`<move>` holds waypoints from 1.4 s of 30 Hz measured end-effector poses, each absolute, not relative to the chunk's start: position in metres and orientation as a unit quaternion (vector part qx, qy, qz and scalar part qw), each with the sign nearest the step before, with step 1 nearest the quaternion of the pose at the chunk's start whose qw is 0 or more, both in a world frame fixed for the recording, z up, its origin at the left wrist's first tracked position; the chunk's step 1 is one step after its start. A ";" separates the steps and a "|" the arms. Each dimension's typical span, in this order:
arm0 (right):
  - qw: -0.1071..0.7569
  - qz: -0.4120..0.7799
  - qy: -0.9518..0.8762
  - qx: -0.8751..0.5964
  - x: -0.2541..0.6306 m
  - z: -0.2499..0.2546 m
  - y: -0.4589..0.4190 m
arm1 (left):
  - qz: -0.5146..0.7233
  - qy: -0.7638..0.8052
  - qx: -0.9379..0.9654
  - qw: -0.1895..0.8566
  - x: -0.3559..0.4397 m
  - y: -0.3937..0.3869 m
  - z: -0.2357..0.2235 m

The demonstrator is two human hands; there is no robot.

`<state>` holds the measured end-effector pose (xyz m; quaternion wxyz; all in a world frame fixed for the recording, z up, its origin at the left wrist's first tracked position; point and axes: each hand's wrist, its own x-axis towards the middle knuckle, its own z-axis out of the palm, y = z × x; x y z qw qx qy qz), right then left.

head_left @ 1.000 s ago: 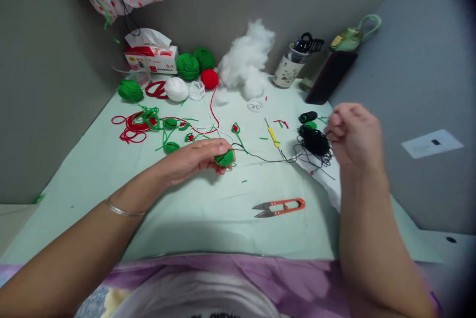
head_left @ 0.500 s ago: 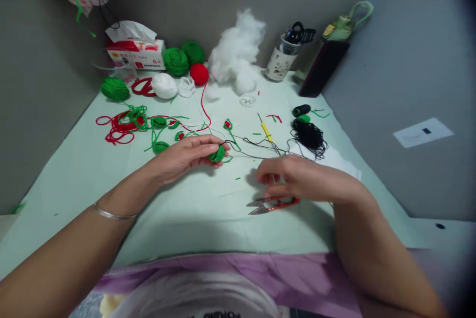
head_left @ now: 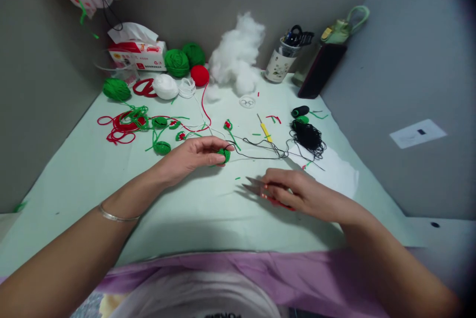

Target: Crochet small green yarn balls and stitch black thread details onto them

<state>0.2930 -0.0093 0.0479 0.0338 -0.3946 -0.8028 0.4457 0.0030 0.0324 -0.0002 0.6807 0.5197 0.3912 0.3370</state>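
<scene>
My left hand (head_left: 188,157) pinches a small green crocheted piece (head_left: 224,154) against the pale green table (head_left: 193,214). A black thread (head_left: 260,152) runs from that piece to a tangle of black thread (head_left: 308,135) on the right. My right hand (head_left: 297,194) is closed round orange thread snips (head_left: 256,186), whose metal blades point left toward the green piece, a short way below and right of it.
Yarn balls in green (head_left: 177,62), red (head_left: 200,75) and white (head_left: 165,86) stand at the back with a tissue box (head_left: 137,54), white stuffing (head_left: 238,55) and a pen cup (head_left: 278,63). Loose red yarn (head_left: 121,127), small crocheted bits and a yellow hook (head_left: 265,131) lie mid-table.
My right hand came down from beside the black thread tangle, took hold of the orange snips and lifted them, blades pointing left. The left hand has kept the green piece in place.
</scene>
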 end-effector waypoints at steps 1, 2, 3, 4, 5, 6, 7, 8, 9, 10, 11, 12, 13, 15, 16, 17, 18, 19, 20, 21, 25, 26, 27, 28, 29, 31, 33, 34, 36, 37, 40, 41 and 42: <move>0.071 0.487 -0.772 -0.402 0.290 0.049 -0.005 | 0.338 0.395 0.522 0.676 0.004 0.032 0.000; 0.105 0.520 -0.742 -0.410 0.287 0.049 -0.002 | 0.339 0.400 0.526 0.670 0.004 0.032 0.000; 0.134 0.545 -0.715 -0.416 0.283 0.049 0.002 | 0.341 0.405 0.531 0.661 0.004 0.032 0.001; 0.157 0.562 -0.695 -0.420 0.279 0.050 0.004 | 0.343 0.412 0.536 0.652 0.004 0.032 0.001; 0.172 0.571 -0.683 -0.421 0.275 0.049 0.007 | 0.345 0.417 0.541 0.644 0.004 0.032 0.002; 0.181 0.574 -0.678 -0.422 0.270 0.049 0.010 | 0.346 0.422 0.543 0.638 0.004 0.032 0.003; 0.186 0.575 -0.675 -0.422 0.266 0.048 0.012 | 0.348 0.426 0.544 0.634 0.004 0.032 0.004; 0.194 0.577 -0.672 -0.422 0.261 0.047 0.015 | 0.349 0.428 0.542 0.633 0.004 0.032 0.005; 0.209 0.579 -0.665 -0.423 0.257 0.046 0.018 | 0.349 0.429 0.539 0.635 0.004 0.032 0.006; 0.236 0.577 -0.655 -0.427 0.252 0.044 0.020 | 0.347 0.428 0.534 0.641 0.004 0.032 0.006; 0.271 0.571 -0.643 -0.431 0.248 0.043 0.023 | 0.346 0.424 0.529 0.649 0.004 0.031 0.007; 0.310 0.562 -0.631 -0.436 0.243 0.042 0.025 | 0.345 0.417 0.521 0.660 0.005 0.031 0.007; 0.343 0.552 -0.621 -0.437 0.239 0.040 0.027 | 0.344 0.407 0.512 0.674 0.006 0.030 0.008; 0.375 0.550 -0.610 -0.429 0.231 0.038 0.029 | 0.348 0.380 0.492 0.701 0.009 0.028 0.008; 0.370 0.559 -0.610 -0.423 0.228 0.037 0.030 | 0.352 0.367 0.483 0.713 0.010 0.027 0.008; 0.356 0.570 -0.613 -0.416 0.226 0.036 0.029 | 0.354 0.358 0.476 0.721 0.011 0.026 0.008; 0.340 0.580 -0.617 -0.410 0.225 0.034 0.029 | 0.355 0.350 0.471 0.727 0.011 0.025 0.009; 0.324 0.587 -0.621 -0.406 0.224 0.032 0.029 | 0.356 0.345 0.467 0.732 0.012 0.025 0.009; 0.309 0.592 -0.625 -0.404 0.225 0.030 0.029 | 0.359 0.340 0.463 0.736 0.012 0.024 0.010; 0.296 0.598 -0.627 -0.403 0.227 0.028 0.029 | 0.361 0.336 0.457 0.740 0.012 0.024 0.010; 0.291 0.644 -0.581 -0.403 0.233 0.019 0.032 | 0.377 0.329 0.436 0.748 0.012 0.024 0.012; 0.297 0.661 -0.559 -0.403 0.234 0.018 0.032 | 0.380 0.326 0.434 0.749 0.012 0.024 0.012; 0.303 0.676 -0.538 -0.402 0.234 0.017 0.032 | 0.383 0.321 0.431 0.751 0.012 0.024 0.012; 0.307 0.688 -0.520 -0.402 0.234 0.017 0.032 | 0.384 0.315 0.428 0.755 0.012 0.024 0.012; 0.310 0.694 -0.510 -0.403 0.233 0.017 0.032 | 0.382 0.308 0.425 0.761 0.012 0.024 0.012; 0.321 0.694 -0.502 -0.404 0.232 0.017 0.032 | 0.372 0.290 0.422 0.775 0.010 0.024 0.013; 0.336 0.689 -0.498 -0.406 0.232 0.018 0.032 | 0.345 0.271 0.425 0.792 0.007 0.025 0.015; 0.343 0.686 -0.497 -0.407 0.232 0.018 0.032 | 0.328 0.263 0.430 0.799 0.005 0.025 0.016; 0.350 0.678 -0.500 -0.410 0.233 0.019 0.032 | 0.299 0.261 0.443 0.804 0.004 0.026 0.018; 0.353 0.671 -0.506 -0.411 0.233 0.020 0.033 | 0.293 0.265 0.447 0.803 0.004 0.026 0.018; 0.366 0.645 -0.524 -0.418 0.234 0.021 0.033 | 0.312 0.286 0.444 0.790 0.006 0.024 0.019; 0.373 0.637 -0.527 -0.421 0.234 0.021 0.034 | 0.323 0.293 0.441 0.785 0.007 0.023 0.019; 0.381 0.631 -0.526 -0.424 0.234 0.021 0.034 | 0.333 0.298 0.440 0.779 0.008 0.022 0.019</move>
